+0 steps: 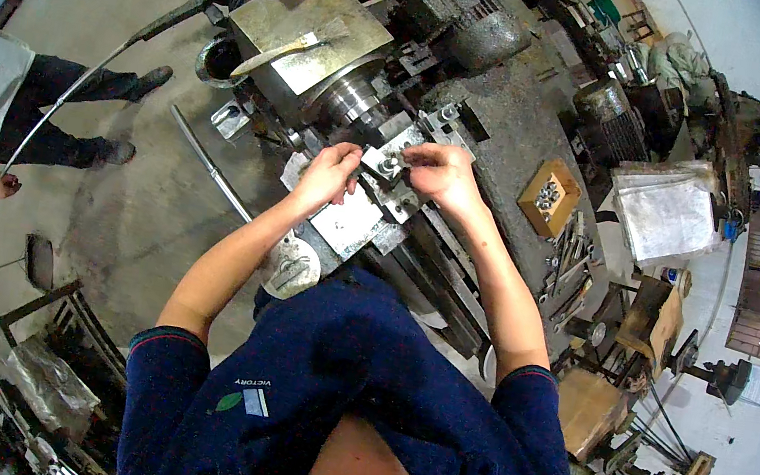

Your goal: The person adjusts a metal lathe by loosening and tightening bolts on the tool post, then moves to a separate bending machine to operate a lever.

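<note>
Both hands are at the metal tool post [387, 164] of a lathe, just in front of its shiny round chuck [353, 102]. My left hand [330, 177] is closed, fingers curled against the post's left side; whatever they may hold is hidden. On the other side, my right hand [446, 179] bends its fingers and thumb together at the post's right edge. What sits between those fingertips is too small to make out. Below the hands lies the flat, pale carriage plate [345, 222], with a round metal handwheel [291, 268] at its near left corner.
A brush [274, 57] lies on the headstock cover [307, 15]. To the right are a small wooden box of metal parts [549, 198], several wrenches [571, 271] and bagged papers [664, 213]. A long metal lever [210, 161] slants out at left. Another person [36, 107] stands far left, holding a long rod.
</note>
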The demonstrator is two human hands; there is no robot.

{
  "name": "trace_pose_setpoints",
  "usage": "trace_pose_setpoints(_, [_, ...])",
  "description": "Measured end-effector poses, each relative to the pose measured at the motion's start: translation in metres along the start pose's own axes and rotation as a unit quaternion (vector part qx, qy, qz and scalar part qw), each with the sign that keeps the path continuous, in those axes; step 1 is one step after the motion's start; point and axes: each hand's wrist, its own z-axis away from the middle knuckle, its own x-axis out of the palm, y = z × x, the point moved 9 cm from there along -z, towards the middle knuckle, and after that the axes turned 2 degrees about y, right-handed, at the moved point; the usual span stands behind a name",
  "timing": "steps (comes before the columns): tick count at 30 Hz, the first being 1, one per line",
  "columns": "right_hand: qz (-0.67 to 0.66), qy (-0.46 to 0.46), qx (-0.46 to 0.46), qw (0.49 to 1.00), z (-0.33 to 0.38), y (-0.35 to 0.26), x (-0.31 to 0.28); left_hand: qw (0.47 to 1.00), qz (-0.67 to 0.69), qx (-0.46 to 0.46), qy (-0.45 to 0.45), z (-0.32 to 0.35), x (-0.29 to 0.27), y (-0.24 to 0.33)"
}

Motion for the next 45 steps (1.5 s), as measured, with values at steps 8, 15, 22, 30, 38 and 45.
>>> trace_pose_setpoints(8, [-0.074, -0.149, -0.168, 0.972, -0.027, -0.023, 0.029, 0.999, 0.041, 0.02, -0.003, 0.003, 0.005, 0.003])
trace_pose_setpoints(15, [0.058, -0.166, -0.088, 0.981, -0.037, -0.046, 0.002, 0.953, -0.233, 0.143, 0.131, 0.006, -0.01, 0.003])
trace_pose_setpoints(22, [0.093, -0.084, -0.169, 0.978, 0.035, -0.017, 0.01, 0.989, -0.027, 0.035, 0.14, 0.017, 0.001, -0.009])
trace_pose_setpoints(30, [0.202, 0.008, -0.164, 0.966, 0.07, 0.0, 0.029, 0.987, -0.099, 0.053, 0.112, 0.014, 0.007, -0.005])
trace_pose_setpoints(38, [0.239, 0.019, -0.206, 0.949, 0.083, -0.019, 0.022, 0.936, -0.292, 0.124, 0.15, 0.014, 0.003, 0.011])
trace_pose_setpoints(45, [0.284, -0.002, -0.2, 0.938, 0.093, -0.019, 0.042, 0.937, -0.291, 0.114, 0.159, 0.014, 0.007, 0.019])
